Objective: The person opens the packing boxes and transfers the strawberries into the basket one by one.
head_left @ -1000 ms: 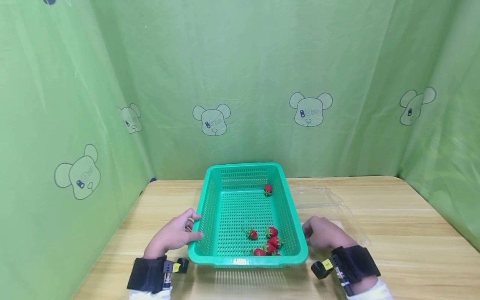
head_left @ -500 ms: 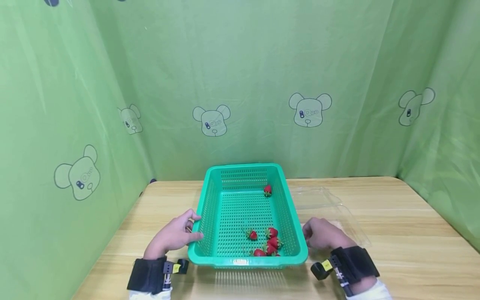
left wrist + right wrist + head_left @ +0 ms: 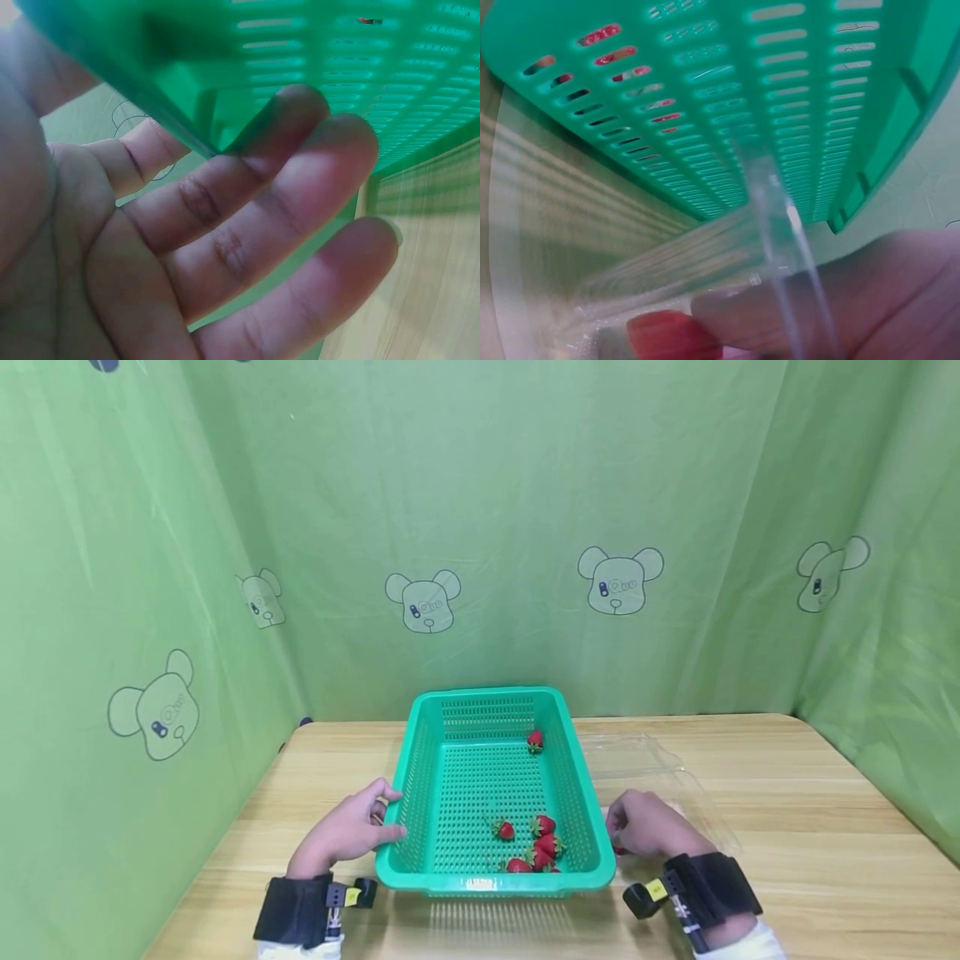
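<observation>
A green plastic basket (image 3: pixel 495 882) stands in the middle of the table, with several strawberries (image 3: pixel 548 844) near its front right corner. One more strawberry (image 3: pixel 536 741) lies at the back right of it. My left hand (image 3: pixel 348 828) grips the left rim, thumb over the edge and fingers (image 3: pixel 292 180) beneath it. Beside the right wall, my right hand (image 3: pixel 651 827) is down in a clear plastic box (image 3: pixel 697 793). A strawberry (image 3: pixel 667 336) shows at its fingertips, pinched and partly hidden by the hand and the box wall.
The clear hinged lid (image 3: pixel 622 752) of the box lies folded back behind it. The wooden table (image 3: pixel 795 827) reaches out to the right. Green curtains (image 3: pixel 517 510) hang behind and along both sides.
The right hand has risen slightly, and red of a strawberry now shows under its fingertips. The left hand and the basket have stayed put.
</observation>
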The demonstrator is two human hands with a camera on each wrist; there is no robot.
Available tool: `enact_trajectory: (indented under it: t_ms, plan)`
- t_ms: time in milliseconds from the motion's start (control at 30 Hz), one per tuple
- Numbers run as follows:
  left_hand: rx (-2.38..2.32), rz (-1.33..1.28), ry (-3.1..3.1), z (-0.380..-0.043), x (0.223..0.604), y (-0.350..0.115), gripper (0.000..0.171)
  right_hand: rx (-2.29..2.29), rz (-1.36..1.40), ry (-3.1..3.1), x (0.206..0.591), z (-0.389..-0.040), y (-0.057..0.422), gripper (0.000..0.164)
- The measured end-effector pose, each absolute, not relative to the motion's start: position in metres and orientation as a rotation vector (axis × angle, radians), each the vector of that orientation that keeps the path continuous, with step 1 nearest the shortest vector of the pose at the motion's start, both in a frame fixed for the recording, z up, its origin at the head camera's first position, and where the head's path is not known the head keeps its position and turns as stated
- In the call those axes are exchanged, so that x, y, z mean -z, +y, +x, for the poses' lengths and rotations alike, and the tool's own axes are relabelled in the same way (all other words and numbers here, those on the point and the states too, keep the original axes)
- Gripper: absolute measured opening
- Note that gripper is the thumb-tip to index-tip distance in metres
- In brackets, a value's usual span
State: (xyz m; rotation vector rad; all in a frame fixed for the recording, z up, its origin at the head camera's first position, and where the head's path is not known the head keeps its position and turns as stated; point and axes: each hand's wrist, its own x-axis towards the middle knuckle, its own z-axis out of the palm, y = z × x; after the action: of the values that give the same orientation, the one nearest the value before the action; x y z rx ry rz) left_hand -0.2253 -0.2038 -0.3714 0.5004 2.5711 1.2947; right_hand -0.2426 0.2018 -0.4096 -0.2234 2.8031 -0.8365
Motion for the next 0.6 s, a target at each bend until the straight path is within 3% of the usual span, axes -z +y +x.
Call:
enact_trajectory:
  t_ms: [600]
  plan:
    - [-1.290, 0.520, 2.581, -0.2266, 0.3715, -0.2038, 0.037, 0.821, -0.261, 2.848, 0.4013, -0.2418, 0.2015, 0.016]
